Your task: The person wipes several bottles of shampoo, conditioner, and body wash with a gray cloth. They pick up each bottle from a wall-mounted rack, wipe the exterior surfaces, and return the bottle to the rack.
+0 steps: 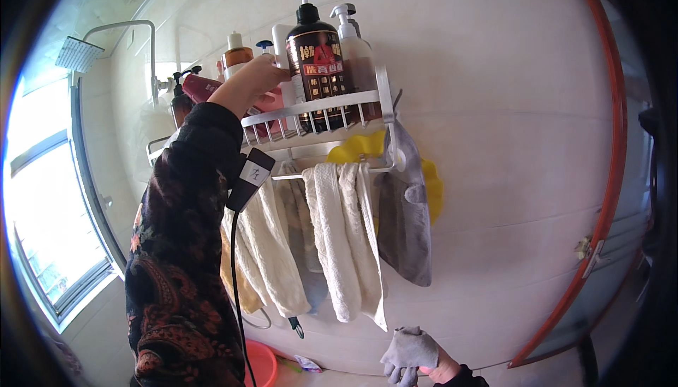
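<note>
My left hand (pixel 259 82) reaches among the bottles on a white wall rack (pixel 318 105), its fingers at the left side of a large black pump bottle (pixel 318 64). Whether it grips one is hidden. A clear pump bottle with brown liquid (pixel 360 66) stands at the right, and a dark red bottle (pixel 198 88) leans left of the hand. At the lower right, my right hand (pixel 442 368) holds a bunched grey cloth (pixel 410 352). White towels (pixel 339 244) hang from the bar under the rack, beside a grey towel (pixel 405 212).
Behind the grey towel hangs a yellow wavy-edged item (pixel 434 185). A shower head (pixel 79 53) and a window (pixel 53 201) are at the left. A pink basin (pixel 262 363) stands on the floor. A red-framed door (pixel 614 164) is at the right.
</note>
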Demonstrator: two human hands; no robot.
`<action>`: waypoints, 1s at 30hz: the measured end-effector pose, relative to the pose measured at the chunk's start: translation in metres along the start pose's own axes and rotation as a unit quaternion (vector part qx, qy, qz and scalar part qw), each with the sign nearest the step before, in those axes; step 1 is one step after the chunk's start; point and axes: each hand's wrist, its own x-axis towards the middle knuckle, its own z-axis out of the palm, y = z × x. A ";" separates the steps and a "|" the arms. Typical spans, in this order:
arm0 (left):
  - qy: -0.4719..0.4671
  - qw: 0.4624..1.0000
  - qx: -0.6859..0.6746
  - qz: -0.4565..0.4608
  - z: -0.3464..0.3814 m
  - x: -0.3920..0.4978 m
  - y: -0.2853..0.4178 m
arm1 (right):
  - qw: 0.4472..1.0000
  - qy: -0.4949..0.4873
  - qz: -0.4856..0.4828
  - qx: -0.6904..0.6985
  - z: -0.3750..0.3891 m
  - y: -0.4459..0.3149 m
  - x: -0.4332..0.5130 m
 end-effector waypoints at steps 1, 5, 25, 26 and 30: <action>-0.003 1.000 0.007 0.008 -0.002 -0.004 0.003 | 1.000 -0.002 0.001 0.004 -0.001 -0.001 0.003; 0.028 0.999 0.029 0.007 0.000 0.011 -0.007 | 1.000 0.004 0.002 0.025 -0.007 0.000 0.005; 0.142 0.988 -0.054 -0.002 0.006 0.017 -0.016 | 0.999 0.011 -0.036 -0.027 -0.016 -0.014 0.022; 0.138 0.989 -0.047 0.007 0.005 0.020 -0.018 | 0.999 0.008 -0.036 -0.028 -0.020 -0.013 0.023; 0.195 0.981 0.003 0.008 0.003 0.014 -0.012 | 1.000 0.008 -0.019 -0.020 -0.019 -0.012 0.017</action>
